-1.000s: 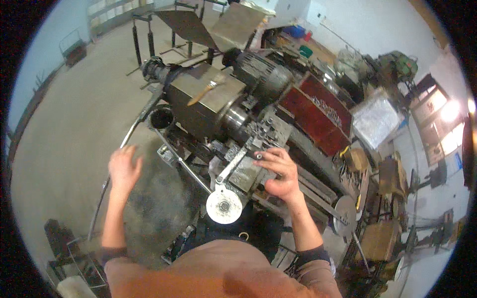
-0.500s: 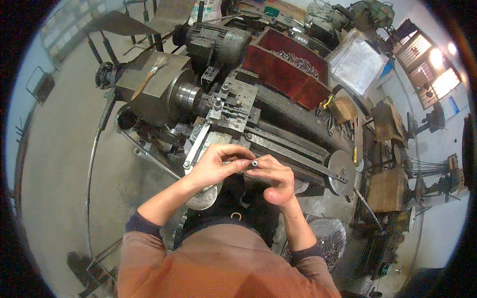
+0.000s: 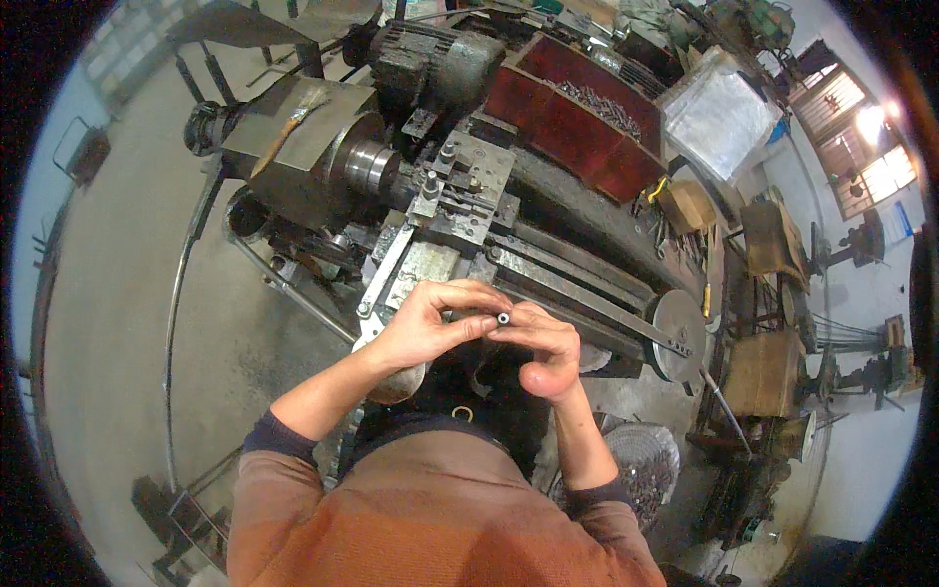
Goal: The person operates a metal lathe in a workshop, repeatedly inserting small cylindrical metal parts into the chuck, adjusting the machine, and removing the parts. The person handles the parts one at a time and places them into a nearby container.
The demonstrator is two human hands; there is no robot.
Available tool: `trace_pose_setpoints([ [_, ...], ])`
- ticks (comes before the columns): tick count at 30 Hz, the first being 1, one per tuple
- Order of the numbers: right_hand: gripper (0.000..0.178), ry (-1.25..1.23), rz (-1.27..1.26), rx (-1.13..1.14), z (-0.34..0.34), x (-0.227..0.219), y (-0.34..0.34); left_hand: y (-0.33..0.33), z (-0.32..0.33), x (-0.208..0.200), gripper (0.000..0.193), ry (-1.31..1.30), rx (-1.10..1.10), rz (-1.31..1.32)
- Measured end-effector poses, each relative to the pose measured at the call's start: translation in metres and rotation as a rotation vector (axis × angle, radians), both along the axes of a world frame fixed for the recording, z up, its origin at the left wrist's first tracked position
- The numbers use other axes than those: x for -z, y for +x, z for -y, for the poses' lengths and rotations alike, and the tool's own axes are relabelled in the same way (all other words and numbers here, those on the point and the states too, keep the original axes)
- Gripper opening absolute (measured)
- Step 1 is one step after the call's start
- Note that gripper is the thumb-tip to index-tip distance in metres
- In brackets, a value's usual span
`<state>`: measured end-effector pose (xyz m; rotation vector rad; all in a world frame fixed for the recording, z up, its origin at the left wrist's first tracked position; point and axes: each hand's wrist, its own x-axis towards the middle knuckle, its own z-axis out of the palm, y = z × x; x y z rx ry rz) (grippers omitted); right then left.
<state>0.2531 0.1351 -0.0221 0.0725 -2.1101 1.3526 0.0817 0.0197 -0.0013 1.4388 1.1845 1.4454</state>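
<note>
Both my hands meet in front of my waist, just short of the lathe's tool slide (image 3: 460, 201). Between their fingertips is a small metal tube-like part (image 3: 504, 319), its round end with a hole facing up. My left hand (image 3: 435, 323) pinches it from the left with thumb and fingers. From the other side my right hand (image 3: 540, 347) holds it with closed fingers. Most of the part is hidden by the fingers. Beyond my hands, the lathe's chuck (image 3: 372, 168) sticks out from the headstock (image 3: 293, 147).
A wooden-handled brush (image 3: 290, 135) lies on the headstock. Behind the lathe bed stands a red box (image 3: 577, 127) of small metal parts, with an electric motor (image 3: 435, 73) beside it. A round handwheel (image 3: 680, 336) is at the right. Near my right elbow sits a basket (image 3: 660, 445) of small pieces.
My view has shifted slightly, so the lathe and box sit a little differently. The hands keep nearly the same pose around the small part, whose holed end now shows more clearly.
</note>
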Motion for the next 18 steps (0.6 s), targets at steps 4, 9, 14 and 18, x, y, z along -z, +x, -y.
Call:
trace_pose_setpoints([
  [4,0.051,0.102,-0.012,0.053,0.000,0.003,0.001,0.001,-0.001,0.001,0.022,0.053,0.002,-0.008],
  [9,0.045,0.215,-0.008,0.094,0.002,-0.001,0.001,0.002,0.000,0.002,0.020,0.062,-0.008,0.002],
  [14,0.039,0.239,-0.006,0.088,0.004,-0.001,0.004,0.005,0.001,0.000,0.019,-0.024,0.013,0.097],
  [18,0.035,0.366,0.041,0.164,0.014,-0.012,0.004,0.015,0.001,0.003,0.019,-0.098,-0.014,0.240],
])
